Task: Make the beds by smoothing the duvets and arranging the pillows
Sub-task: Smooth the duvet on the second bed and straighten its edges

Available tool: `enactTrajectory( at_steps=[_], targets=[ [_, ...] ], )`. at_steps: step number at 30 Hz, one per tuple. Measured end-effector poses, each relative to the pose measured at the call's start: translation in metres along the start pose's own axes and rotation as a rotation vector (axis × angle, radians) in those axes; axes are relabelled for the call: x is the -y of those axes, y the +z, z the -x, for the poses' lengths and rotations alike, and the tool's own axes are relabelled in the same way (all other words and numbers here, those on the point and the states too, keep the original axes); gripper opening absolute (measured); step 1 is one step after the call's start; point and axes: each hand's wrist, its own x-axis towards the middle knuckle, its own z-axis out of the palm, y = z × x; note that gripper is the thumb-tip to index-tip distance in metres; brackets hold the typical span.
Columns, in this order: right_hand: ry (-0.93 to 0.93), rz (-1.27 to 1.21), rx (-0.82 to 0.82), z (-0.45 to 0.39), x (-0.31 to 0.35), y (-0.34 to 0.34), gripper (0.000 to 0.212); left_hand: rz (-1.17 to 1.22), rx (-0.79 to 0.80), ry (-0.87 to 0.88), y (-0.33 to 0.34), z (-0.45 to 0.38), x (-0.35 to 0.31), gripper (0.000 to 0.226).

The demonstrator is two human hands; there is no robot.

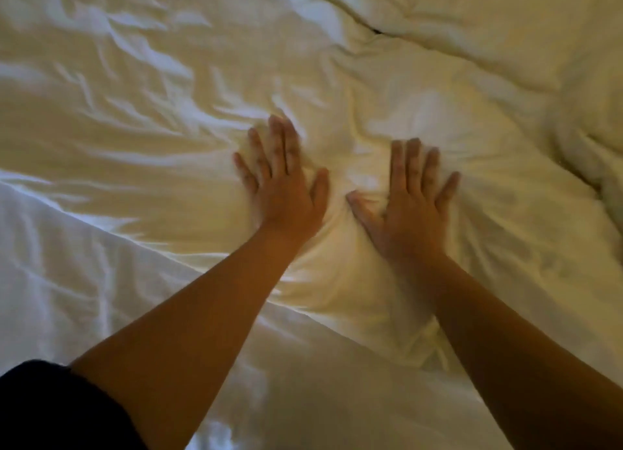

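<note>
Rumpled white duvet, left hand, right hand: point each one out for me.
Rumpled white duvet (141,88): head view, creased upper-left surface.
Left hand (286,196): head view, back of the hand, fingers flat on the duvet.
Right hand (409,210): head view, back of the hand, fingers flat.

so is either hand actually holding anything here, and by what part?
Nothing is held. The left hand and right hand both lie flat, fingers straight and spread, pressing on the wrinkled white duvet. No grip on the fabric.

Bedroom: rumpled white duvet (421,119)
</note>
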Motion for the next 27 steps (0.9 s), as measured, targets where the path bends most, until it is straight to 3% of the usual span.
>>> enactTrajectory(
  at_steps=[4,6,9,13,17,19,21,23,27],
  targets=[
    [-0.202,0.066,-0.006,-0.078,0.0,-0.008,0.096,-0.006,-0.027,0.375,0.01,-0.033,-0.052,0.069],
    [-0.252,0.077,-0.014,-0.106,-0.02,-0.018,0.092,-0.077,-0.006,0.466,0.011,-0.068,-0.065,0.066],
    [-0.078,0.005,-0.066,-0.121,-0.082,-0.033,0.092,-0.244,0.078,0.439,0.003,-0.124,-0.06,0.073],
    [0.215,-0.085,-0.03,-0.092,-0.159,-0.037,0.093,-0.287,0.048,0.383,-0.012,-0.164,-0.057,0.081],
    [0.473,-0.16,-0.065,-0.084,-0.138,-0.019,0.092,-0.224,0.062,0.319,-0.002,-0.141,-0.107,0.09],
    [0.38,-0.185,-0.086,-0.07,-0.107,-0.014,0.087,-0.201,0.083,0.381,0.017,-0.106,-0.134,0.092],
    [0.084,-0.193,-0.091,-0.032,-0.086,-0.008,0.082,-0.178,0.051,0.461,0.033,-0.071,-0.15,0.09],
    [-0.093,-0.177,-0.067,0.021,-0.089,-0.006,0.078,-0.15,0.071,0.498,0.039,-0.046,-0.154,0.083],
    [-0.07,-0.063,-0.022,0.116,-0.144,0.002,0.076,-0.119,0.054,0.465,0.052,0.001,-0.149,0.082]
  ],
)
